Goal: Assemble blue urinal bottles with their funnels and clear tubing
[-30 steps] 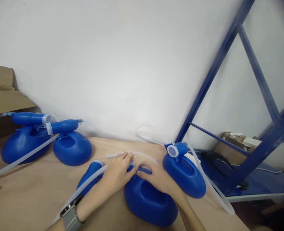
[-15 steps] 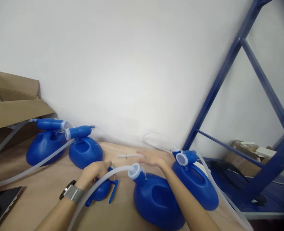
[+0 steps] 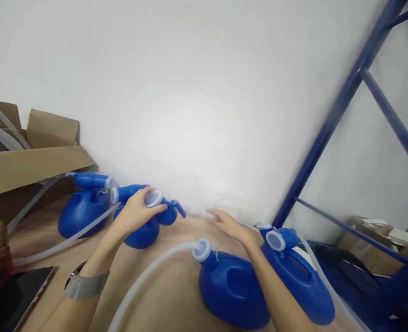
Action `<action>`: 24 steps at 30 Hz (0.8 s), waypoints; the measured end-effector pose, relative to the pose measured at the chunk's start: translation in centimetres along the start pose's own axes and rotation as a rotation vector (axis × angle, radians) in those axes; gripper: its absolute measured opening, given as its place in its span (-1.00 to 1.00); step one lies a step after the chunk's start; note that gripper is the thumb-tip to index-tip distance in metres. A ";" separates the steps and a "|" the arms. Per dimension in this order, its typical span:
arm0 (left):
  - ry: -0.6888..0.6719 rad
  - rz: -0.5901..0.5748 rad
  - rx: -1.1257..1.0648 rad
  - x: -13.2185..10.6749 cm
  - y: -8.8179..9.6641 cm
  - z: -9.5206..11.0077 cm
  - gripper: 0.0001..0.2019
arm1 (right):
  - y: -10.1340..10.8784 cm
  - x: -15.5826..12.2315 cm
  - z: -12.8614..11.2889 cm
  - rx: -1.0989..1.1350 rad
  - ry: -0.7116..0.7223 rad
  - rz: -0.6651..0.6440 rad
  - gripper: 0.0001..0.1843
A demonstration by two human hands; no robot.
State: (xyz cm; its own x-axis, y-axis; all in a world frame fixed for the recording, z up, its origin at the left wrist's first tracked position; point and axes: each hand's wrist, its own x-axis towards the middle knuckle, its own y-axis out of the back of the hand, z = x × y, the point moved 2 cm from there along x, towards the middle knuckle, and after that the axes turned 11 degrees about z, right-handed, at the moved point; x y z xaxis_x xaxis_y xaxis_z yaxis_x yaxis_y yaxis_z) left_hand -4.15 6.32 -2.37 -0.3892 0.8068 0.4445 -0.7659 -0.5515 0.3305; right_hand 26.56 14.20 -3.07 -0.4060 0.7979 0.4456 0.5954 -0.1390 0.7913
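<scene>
My left hand (image 3: 134, 213) is raised above the wooden counter (image 3: 176, 295), its fingers (image 3: 155, 211) curled closed around a blue funnel piece (image 3: 167, 213). The piece's long axis runs roughly left to right: its round, white-rimmed mouth sits at my fingertips and faces up and towards me, while its narrow blue handle end sticks out to the right of my fingers, tilted slightly down. My thumb lies under the rim, and the other fingers wrap over the top. My right hand (image 3: 228, 226) is well to the right of the piece, with fingers spread flat, palm down, and holding nothing. It is low over the counter, fingertips pointing left. Just below and in front of my right hand stands a blue bottle (image 3: 231, 288) with a white tube (image 3: 148, 272) joined to its white-collared neck. A second blue bottle (image 3: 298, 274) stands beside it on the right. Behind my left hand, two more blue bottles (image 3: 81, 214) rest against the wall.
</scene>
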 end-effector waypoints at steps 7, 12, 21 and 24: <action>-0.124 -0.143 -0.527 -2.3 4.5 4.4 -0.61 | 7.2 -7.7 -0.5 -0.213 0.101 0.091 -0.67; -0.403 -0.251 -0.512 -4.3 3.9 6.8 -0.64 | 6.8 -8.9 0.5 -0.348 0.106 0.137 -0.87; -0.582 -0.259 -0.356 -5.3 2.4 7.5 -0.63 | 7.1 -9.3 1.7 -0.389 0.092 0.194 -0.79; -0.579 -0.230 -0.353 -5.2 2.1 7.5 -0.66 | 7.4 -9.6 1.8 -0.398 0.140 0.228 -0.68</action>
State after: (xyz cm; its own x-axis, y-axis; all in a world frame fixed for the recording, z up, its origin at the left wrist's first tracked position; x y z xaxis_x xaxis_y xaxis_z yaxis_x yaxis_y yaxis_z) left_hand 0.08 -0.59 2.26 0.0611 0.5987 0.7986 -0.9539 -0.2006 0.2234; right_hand 36.12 6.51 -2.24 -0.4013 0.6384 0.6568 0.3797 -0.5366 0.7536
